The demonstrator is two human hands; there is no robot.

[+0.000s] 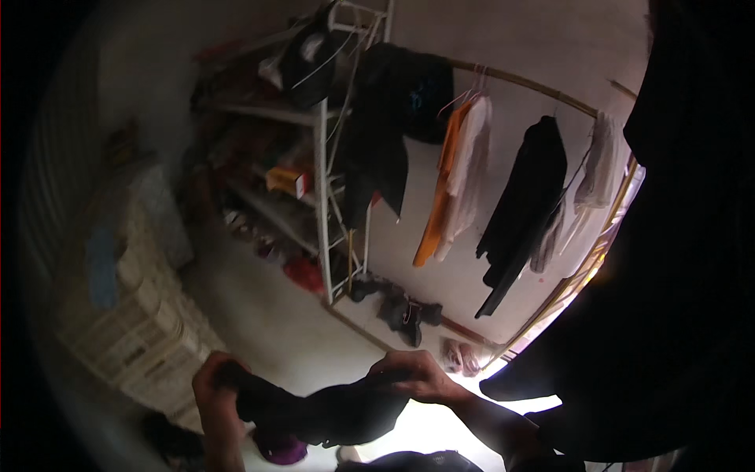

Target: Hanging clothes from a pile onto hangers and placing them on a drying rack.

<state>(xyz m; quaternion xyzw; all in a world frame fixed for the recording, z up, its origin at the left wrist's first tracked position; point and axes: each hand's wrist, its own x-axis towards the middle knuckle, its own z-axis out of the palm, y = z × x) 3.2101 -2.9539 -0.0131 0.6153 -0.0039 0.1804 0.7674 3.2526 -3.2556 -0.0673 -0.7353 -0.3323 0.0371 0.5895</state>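
A black cloth garment (330, 410) hangs bunched between my two hands at the bottom of the head view. My left hand (217, 383) grips its left end, with the fingers curled over the cloth. The other end is held by my right hand (416, 374), whose fingers close on its upper edge. The garment's kind cannot be made out. Below it, a purple item (280, 448) shows partly on the floor. Beyond my hands, several clothes hang from a pole (525, 81), among them an orange garment (445, 183) and a black garment (531, 194).
A white metal shelf rack (322, 200) stands ahead, holding a yellow-orange box (285, 180). Dark items (407, 312) lie by the wall base. At the left is a bed or bench with a patterned cover (147, 336). Large dark cloth (678, 295) blocks the right side.
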